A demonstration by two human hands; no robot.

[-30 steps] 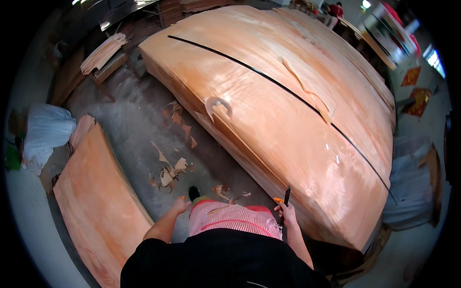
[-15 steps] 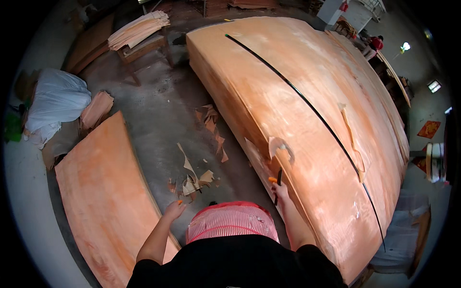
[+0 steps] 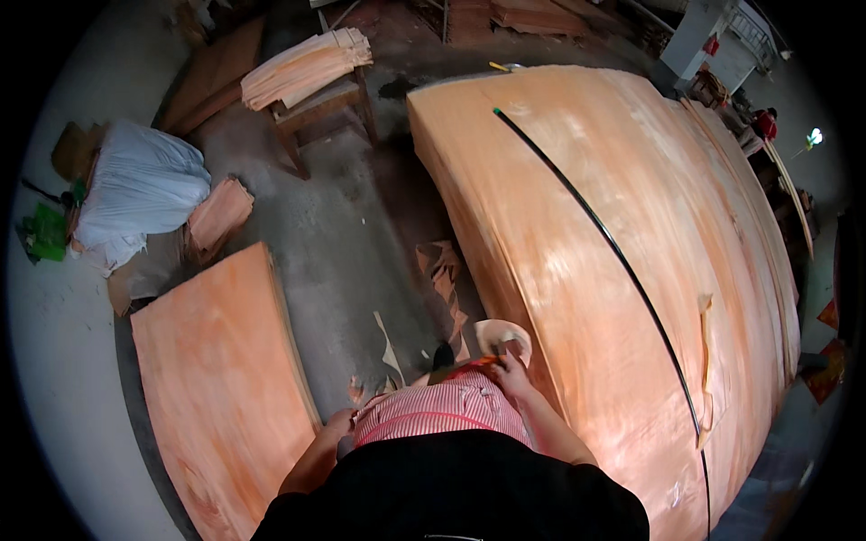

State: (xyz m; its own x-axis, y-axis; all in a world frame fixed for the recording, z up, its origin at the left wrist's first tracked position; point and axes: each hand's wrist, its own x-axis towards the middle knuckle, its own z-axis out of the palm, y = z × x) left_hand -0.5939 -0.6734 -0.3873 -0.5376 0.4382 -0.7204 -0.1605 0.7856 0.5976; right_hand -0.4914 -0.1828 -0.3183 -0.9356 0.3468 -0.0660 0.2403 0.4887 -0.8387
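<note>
1. The hands are low and near the body: the right hand (image 3: 514, 377) appears closed on a pale ring-shaped roll (image 3: 494, 328), with an orange piece (image 3: 488, 361) near its fingertips; whether it holds anything else, I cannot tell. The left hand (image 3: 341, 422) is partly hidden beside the striped apron (image 3: 442, 415), near the smaller veneer stack (image 3: 221, 379); how far its fingers are spread, or what they hold, I cannot tell.

2. The roll is at the near left edge of the large veneer stack (image 3: 595, 279), in front of the apron and just ahead of the right hand.

3. For a secure grip, the right hand would do best with its fingers through or around the roll's rim, gripping firmly without squeezing it out of round.

4. The sheet edges look thin and likely to split, so the roll and wrist should pass clear of them rather than drag across.

5. A black strip (image 3: 615, 245) lies across the large stack, and a loose curled veneer piece (image 3: 705, 361) rests by its lower part; both are best left undisturbed by the forearm.

6. Veneer scraps (image 3: 442, 275) lie on the floor (image 3: 334, 225) between the stacks, so careful footing would help steady the hands.
</note>
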